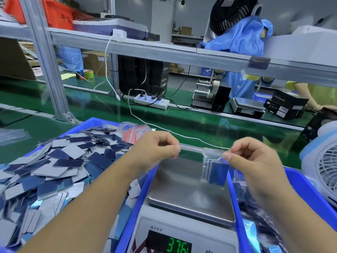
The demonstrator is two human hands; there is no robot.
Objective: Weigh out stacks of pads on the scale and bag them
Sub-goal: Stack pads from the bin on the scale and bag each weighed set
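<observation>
Bag: a small clear zip bag [214, 166] with a stack of blue pads [217, 173] inside hung above the scale [189, 196], not touching the pan.
Left hand [156, 147]: fingers pinched together on the bag's top strip.
Right hand [253, 156]: fingers clamped on the bag's other corner.
Done: this stack looked weighed and bagged; sealing seemed in progress.
Left: many loose pads [54, 172] waited in the blue tray [94, 121].
</observation>
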